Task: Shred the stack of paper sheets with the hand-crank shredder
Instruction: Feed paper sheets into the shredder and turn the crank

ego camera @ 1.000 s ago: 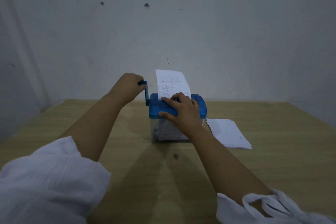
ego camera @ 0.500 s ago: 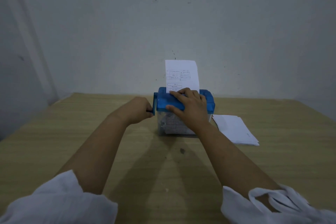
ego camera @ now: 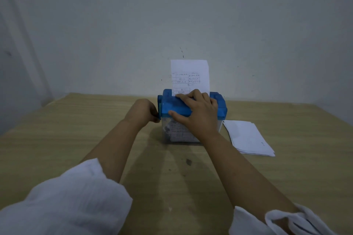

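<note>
Head view: the shredding step is under way. The left grip (ego camera: 142, 109) is curled round the crank (ego camera: 159, 103) at the left side of the shredder (ego camera: 219, 108) (the knob itself is mostly hidden). The right grip (ego camera: 196, 109) lies flat, fingers loose, pressing on the blue top. One sheet (ego camera: 189, 71) stands upright in the slot, largely unfed. The stack (ego camera: 248, 137) waits on the surface (ego camera: 76, 131), just right of the shredder. Next, I judge, comes steady cranking with the body braced until the sheet is drawn through.
</note>
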Demonstrator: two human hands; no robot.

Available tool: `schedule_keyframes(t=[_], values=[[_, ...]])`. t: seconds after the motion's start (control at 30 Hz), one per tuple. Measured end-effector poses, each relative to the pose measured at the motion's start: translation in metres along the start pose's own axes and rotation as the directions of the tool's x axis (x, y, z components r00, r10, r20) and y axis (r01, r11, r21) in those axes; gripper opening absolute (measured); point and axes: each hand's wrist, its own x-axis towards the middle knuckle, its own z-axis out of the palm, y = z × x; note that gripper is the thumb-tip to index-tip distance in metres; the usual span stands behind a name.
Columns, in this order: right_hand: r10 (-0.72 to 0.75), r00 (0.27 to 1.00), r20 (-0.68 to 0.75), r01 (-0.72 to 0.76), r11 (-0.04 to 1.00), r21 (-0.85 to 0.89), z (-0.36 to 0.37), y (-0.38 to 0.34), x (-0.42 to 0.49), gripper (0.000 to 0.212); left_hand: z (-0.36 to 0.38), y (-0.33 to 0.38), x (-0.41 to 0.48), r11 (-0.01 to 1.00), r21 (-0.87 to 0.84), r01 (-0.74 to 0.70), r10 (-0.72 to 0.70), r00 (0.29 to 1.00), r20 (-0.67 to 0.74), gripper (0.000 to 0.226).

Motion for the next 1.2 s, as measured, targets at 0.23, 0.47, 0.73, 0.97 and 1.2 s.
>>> schedule_keyframes(t=[0.23, 0.47, 0.73, 0.97, 1.2], values=[[-0.022, 0.998, -0.055, 0.02, 1.0, -0.023, 0.003, 0.002, 0.0, 0.055, 0.006, 0.005, 0.028, 0.998, -0.059, 0.012, -0.023, 0.983, -0.182, 0.022], [-0.001, 1.0, -0.019, 0.0, 0.999, -0.051, 0.003, 0.003, 0.001, 0.053, 0.029, 0.004, 0.027, 0.859, -0.495, 0.133, -0.293, 0.92, -0.261, 0.034], [0.008, 1.0, 0.021, -0.007, 0.999, -0.031, -0.001, 0.001, 0.001, 0.053, 0.021, 0.015, 0.021, 0.043, -0.886, 0.461, -0.344, 0.84, 0.42, 0.089], [-0.003, 1.0, 0.017, 0.004, 0.999, -0.053, 0.001, 0.001, 0.001, 0.059, -0.001, 0.044, 0.029, 0.264, -0.815, 0.516, -0.311, 0.845, 0.435, 0.049], [-0.008, 0.999, 0.036, 0.01, 0.999, -0.038, 0.0, 0.002, 0.001, 0.062, 0.0, 0.038, 0.036, 0.143, -0.903, 0.404, -0.238, 0.9, 0.365, 0.024]])
